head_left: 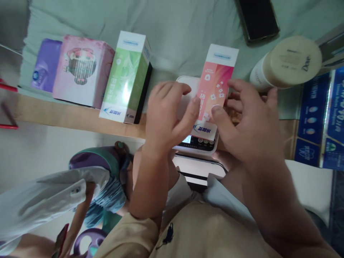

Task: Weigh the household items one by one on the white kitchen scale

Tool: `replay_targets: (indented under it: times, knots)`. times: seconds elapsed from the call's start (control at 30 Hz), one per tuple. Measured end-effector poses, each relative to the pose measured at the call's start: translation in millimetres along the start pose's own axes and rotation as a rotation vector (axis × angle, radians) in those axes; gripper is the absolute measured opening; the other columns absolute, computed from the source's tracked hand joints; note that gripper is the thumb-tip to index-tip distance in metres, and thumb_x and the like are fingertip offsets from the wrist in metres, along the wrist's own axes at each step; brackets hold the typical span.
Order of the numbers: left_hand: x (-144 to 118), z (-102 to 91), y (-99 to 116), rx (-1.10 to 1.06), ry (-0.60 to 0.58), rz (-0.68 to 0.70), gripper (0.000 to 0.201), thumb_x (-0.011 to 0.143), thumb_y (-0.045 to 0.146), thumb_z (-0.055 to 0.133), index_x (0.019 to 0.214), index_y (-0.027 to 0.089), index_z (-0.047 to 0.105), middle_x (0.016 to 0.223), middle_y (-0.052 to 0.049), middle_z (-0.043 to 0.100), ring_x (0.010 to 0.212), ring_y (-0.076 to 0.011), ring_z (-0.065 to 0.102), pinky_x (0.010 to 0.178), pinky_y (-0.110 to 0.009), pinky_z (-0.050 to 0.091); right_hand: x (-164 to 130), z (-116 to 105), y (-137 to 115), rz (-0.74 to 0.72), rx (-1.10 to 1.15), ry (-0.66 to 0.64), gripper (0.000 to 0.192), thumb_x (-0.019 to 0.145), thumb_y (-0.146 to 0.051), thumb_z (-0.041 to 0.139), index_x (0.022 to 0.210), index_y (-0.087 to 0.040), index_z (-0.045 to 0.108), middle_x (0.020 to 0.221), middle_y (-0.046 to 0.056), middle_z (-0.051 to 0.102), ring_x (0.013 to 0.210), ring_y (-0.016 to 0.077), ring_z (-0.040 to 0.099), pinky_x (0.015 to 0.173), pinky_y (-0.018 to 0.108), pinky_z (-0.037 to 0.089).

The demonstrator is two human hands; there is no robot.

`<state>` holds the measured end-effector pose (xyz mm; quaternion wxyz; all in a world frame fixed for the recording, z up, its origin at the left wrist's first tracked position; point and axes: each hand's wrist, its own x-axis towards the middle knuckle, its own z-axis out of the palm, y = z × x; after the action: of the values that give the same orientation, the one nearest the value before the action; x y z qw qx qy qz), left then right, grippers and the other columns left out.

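Observation:
A pink and white toothpaste box (215,86) stands over a small white scale (185,80) with a lit display and buttons. My right hand (252,122) has its thumb over the box's front and its fingers along the right edge, gripping it loosely. My left hand (169,114) is on the other side, fingers bent and apart from the thumb, whose tip is at the box's left edge. No object shows between those left fingers. The box hides much of the scale's top.
Left of the scale are a green and white box (123,79), a pink box (83,71) and a purple pack (47,64). To the right are a Dove jar (292,64), a dark phone (258,19) and blue boxes (311,118). Another person (53,200) is at lower left.

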<state>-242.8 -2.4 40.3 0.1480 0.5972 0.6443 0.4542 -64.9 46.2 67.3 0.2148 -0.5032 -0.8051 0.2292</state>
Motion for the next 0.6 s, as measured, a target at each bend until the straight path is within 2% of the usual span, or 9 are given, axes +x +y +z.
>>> replay_targets:
  times: [0.07,0.13,0.23,0.33,0.43,0.6]
  knots:
    - [-1.7,1.6,6.4,-0.009,-0.016,-0.031,0.04,0.106,0.061,0.05,0.099,0.026,0.069,0.102,-0.011,0.076,0.103,-0.031,0.067,0.101,-0.049,0.051,-1.9,2.8,-5.9,-0.019,0.029,-0.039,0.05,0.1,-0.044,0.055,0.146,-0.026,0.054,0.128,0.012,0.081,0.128,0.0362,0.074,0.136,0.081,0.014]
    - [-4.2,0.2,11.8,-0.041,-0.008,-0.088,0.032,0.106,0.055,0.054,0.102,0.026,0.069,0.101,-0.009,0.077,0.098,-0.0291,0.07,0.094,-0.047,0.055,-1.5,5.6,-13.3,-0.036,0.079,-0.089,0.055,0.099,-0.043,0.053,0.15,-0.023,0.049,0.141,0.014,0.076,0.133,0.0366,0.072,0.133,0.079,0.028]
    - [-9.6,-6.8,17.1,-0.131,0.063,-0.211,0.024,0.106,0.048,0.055,0.114,0.029,0.067,0.104,-0.005,0.078,0.097,-0.025,0.074,0.09,-0.043,0.056,1.3,9.7,-26.1,-0.071,0.183,-0.188,0.063,0.098,-0.042,0.052,0.156,-0.018,0.043,0.155,0.016,0.067,0.142,0.0356,0.067,0.126,0.068,0.048]
    - [-15.7,-15.9,18.9,-0.211,0.146,-0.265,0.031,0.108,0.056,0.052,0.115,0.029,0.067,0.106,-0.004,0.078,0.095,-0.0247,0.073,0.088,-0.043,0.053,1.6,16.4,-39.5,-0.099,0.252,-0.271,0.062,0.101,-0.04,0.05,0.16,-0.021,0.041,0.158,0.012,0.064,0.144,0.0321,0.065,0.124,0.059,0.054]
    - [-20.3,-24.1,17.5,-0.212,0.187,-0.282,0.041,0.109,0.061,0.049,0.116,0.027,0.07,0.104,-0.006,0.075,0.094,-0.027,0.07,0.084,-0.045,0.049,-2.8,28.0,-51.3,-0.105,0.272,-0.304,0.06,0.103,-0.038,0.045,0.162,-0.023,0.04,0.159,0.011,0.063,0.15,0.0312,0.06,0.127,0.06,0.051]
    - [-22.7,-32.0,11.1,-0.172,0.209,-0.365,0.061,0.103,0.079,0.044,0.121,0.028,0.073,0.111,-0.008,0.073,0.109,-0.0319,0.069,0.096,-0.048,0.051,-7.6,49.2,-61.1,-0.045,0.22,-0.287,0.066,0.104,-0.041,0.038,0.166,-0.019,0.036,0.174,0.012,0.046,0.169,0.0368,0.035,0.138,0.077,0.02]
